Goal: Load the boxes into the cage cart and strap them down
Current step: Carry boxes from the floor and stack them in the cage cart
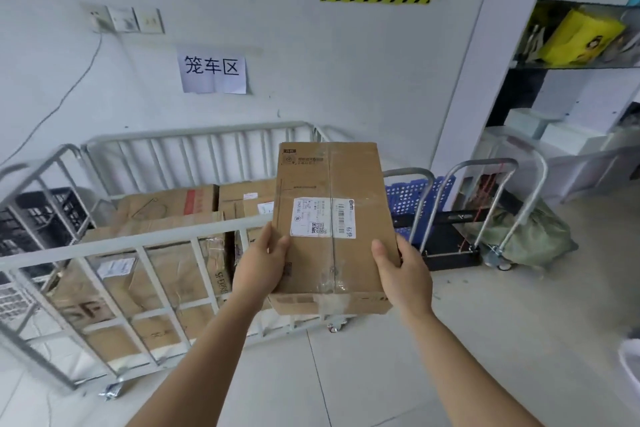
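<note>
Gripping opposite edges, left hand [261, 265] and right hand [404, 276] hold a taped oblong cardboard box [329, 180].

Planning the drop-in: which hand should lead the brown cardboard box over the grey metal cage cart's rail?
Left, probably. The left hand grips the brown cardboard box beside the grey metal cage cart; the right hand is farther.

Open from above over the cage cart [145, 243], past its near top rail. Barred through the cart's near and left sides. Packed inside the cart with cardboard boxes [162, 215], close under the rail. Closed behind the cart by the wall [277, 97]. Crowded right of the cart with folded trolleys [450, 253]. Bare floor [363, 374] in front of the cart.
</note>
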Motion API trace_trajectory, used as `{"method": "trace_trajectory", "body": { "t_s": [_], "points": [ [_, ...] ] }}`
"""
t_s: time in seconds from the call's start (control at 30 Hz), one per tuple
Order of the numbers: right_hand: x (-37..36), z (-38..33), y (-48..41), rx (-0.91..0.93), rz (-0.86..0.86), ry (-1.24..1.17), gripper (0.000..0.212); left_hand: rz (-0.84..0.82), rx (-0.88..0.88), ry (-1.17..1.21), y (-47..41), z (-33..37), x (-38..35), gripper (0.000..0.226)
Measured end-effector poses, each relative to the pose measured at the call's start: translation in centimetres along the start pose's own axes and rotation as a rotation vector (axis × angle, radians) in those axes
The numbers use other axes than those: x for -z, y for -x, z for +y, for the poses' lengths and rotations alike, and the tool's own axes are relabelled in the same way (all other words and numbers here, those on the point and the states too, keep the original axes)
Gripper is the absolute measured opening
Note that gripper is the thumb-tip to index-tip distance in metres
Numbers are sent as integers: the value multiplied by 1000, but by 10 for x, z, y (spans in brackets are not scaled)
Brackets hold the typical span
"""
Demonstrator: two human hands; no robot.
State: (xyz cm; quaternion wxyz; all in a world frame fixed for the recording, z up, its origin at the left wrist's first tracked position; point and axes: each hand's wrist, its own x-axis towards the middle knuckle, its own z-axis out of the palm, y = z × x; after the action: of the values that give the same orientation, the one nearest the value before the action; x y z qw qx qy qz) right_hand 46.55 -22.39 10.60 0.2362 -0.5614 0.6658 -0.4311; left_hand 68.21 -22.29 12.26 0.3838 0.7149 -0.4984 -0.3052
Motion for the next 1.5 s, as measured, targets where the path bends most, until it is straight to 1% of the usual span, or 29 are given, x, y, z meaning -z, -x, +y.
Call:
{"method": "trace_trajectory", "body": {
  "t_s": [0.1,0.37,0.5,0.63,0.7,0.8,0.9,0.97,1.03,1.13,1.23,1.3,1.4,1.5],
  "points": [
    [-29,-12,-35,48,-60,15,28,57,41,44,-34,-4,11,61],
    [-103,-54,-118,160,-208,-15,37,213,117,35,-112,-8,45,58],
    [-143,-75,-144,195,-285,-14,24,257,155,52,-144,-18,66,59],
    [-191,-100,-164,227,-329,17,40,292,187,58,-179,-35,95,59],
    [-218,-114,-171,228,-345,21,36,312,208,65,-199,-49,112,59],
    [-263,-135,-181,222,-376,14,31,310,230,72,-234,-72,142,58],
    [-312,-159,-190,201,-401,9,38,303,233,50,-272,-97,177,54],
    [-343,-176,-196,181,-418,5,38,308,238,59,-295,-109,199,53],
    [-373,-190,-201,163,-425,15,45,299,238,80,-316,-120,218,53],
    [-410,-211,-208,143,-449,16,41,276,258,123,-346,-137,243,51],
    [-445,-228,-217,129,-480,39,40,270,308,118,-377,-156,264,61],
    [-467,-237,-225,122,-516,55,36,265,323,125,-397,-171,276,64],
    [-502,-252,-242,120,-547,75,45,271,346,156,-432,-192,292,64],
    [-544,-259,-262,99,-591,77,53,304,365,154,-470,-208,303,59]
  ]
}}
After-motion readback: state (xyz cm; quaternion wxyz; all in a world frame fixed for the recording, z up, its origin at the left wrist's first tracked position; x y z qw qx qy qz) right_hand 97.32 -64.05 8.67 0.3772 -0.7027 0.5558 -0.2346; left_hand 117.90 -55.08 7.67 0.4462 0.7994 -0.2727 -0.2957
